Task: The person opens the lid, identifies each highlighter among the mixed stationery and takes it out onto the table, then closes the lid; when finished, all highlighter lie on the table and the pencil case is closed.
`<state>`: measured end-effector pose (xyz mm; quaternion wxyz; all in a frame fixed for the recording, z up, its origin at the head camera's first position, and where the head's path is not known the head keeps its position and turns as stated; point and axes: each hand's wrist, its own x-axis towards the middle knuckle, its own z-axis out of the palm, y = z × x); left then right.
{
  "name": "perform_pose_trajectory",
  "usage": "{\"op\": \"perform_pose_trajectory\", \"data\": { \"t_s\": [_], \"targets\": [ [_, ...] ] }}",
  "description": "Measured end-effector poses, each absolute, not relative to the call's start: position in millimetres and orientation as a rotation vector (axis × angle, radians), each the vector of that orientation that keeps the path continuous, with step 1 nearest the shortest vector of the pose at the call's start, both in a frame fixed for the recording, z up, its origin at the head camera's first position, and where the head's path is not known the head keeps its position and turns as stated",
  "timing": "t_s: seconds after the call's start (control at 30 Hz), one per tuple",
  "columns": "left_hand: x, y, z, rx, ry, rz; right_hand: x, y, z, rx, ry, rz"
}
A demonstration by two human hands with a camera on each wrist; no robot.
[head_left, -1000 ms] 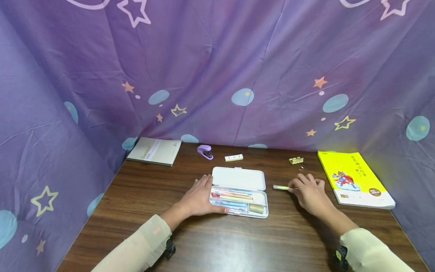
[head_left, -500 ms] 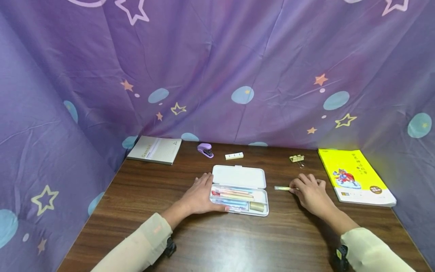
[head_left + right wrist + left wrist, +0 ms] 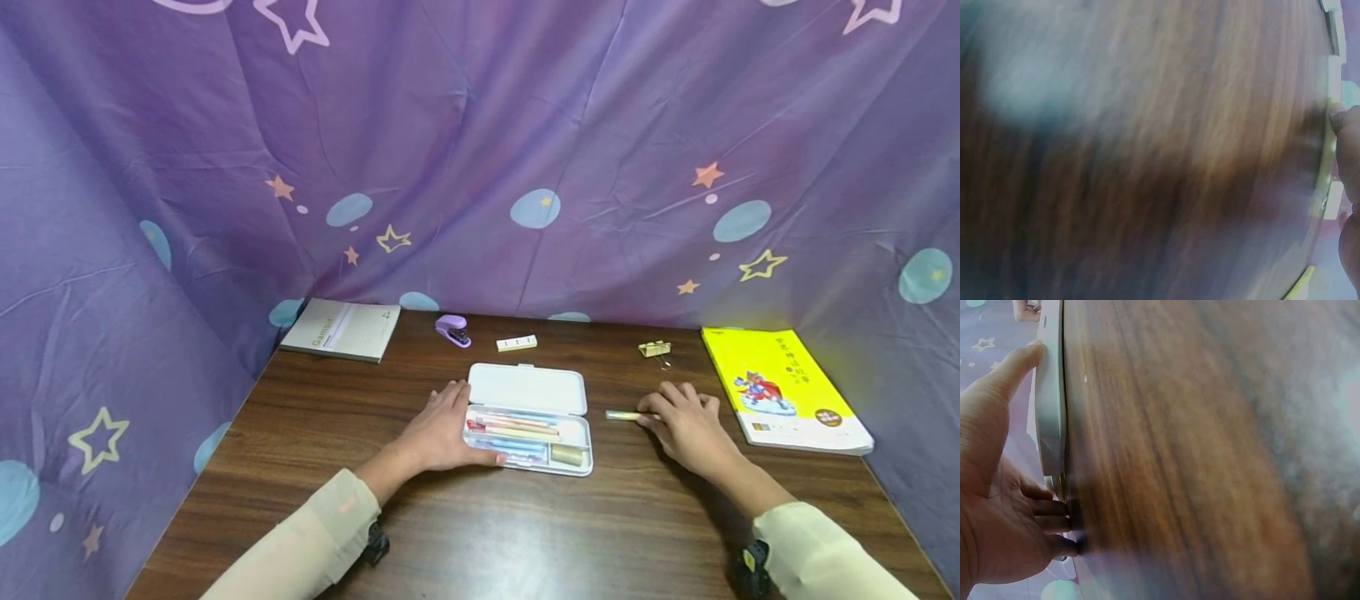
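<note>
Right hand (image 3: 686, 427) fingers curl over the end of a pale yellow-green pen (image 3: 622, 414) lying flat at centre-right of the frame, just as half a second ago. Left hand (image 3: 444, 433) spread flat, thumb along the open pencil case (image 3: 527, 422) near edge, unmoved. No lift has begun; the pen remains outside the case.
</note>
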<state>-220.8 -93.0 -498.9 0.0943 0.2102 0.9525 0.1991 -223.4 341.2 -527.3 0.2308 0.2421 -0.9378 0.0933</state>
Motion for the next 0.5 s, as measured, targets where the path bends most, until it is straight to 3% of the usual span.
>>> {"op": "perform_pose_trajectory", "data": {
  "t_s": [0.5],
  "targets": [
    [-222.1,-94.2,-500.2,0.618,2.815,0.593,-235.9,265.4,-504.1,0.843,-2.596,0.31]
  ]
}}
